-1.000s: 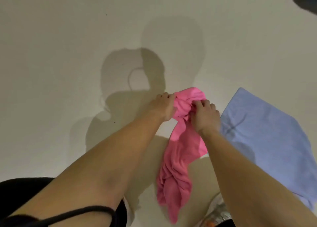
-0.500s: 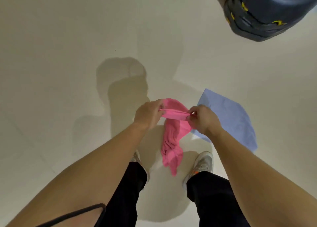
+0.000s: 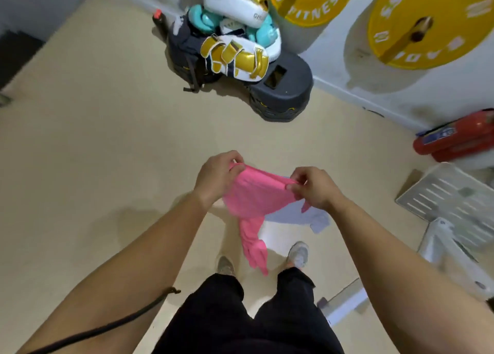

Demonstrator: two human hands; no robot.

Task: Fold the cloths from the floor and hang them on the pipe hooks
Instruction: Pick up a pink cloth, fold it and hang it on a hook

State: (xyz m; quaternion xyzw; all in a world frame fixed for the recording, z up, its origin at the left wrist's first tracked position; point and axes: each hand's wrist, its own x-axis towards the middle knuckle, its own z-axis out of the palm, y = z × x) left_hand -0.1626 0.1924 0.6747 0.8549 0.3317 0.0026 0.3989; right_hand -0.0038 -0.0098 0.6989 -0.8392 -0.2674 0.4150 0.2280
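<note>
One crumpled pink cloth (image 3: pixel 254 193) hangs unfolded, pinched between left hand (image 3: pixel 216 177) and right hand (image 3: pixel 315 188); pale blue cloth (image 3: pixel 299 214) remains floored (hooks unseen).

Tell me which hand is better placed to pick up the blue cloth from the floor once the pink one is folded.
Probably the right hand. The blue cloth lies on the floor just below it, on that side, while the left hand sits farther away across the pink cloth. Both hands are gripping the pink cloth now.

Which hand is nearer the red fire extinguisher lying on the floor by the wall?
Right. The right hand grips the pink cloth on the side toward the red fire extinguisher; the left hand holds the cloth's opposite end, farther away.
</note>
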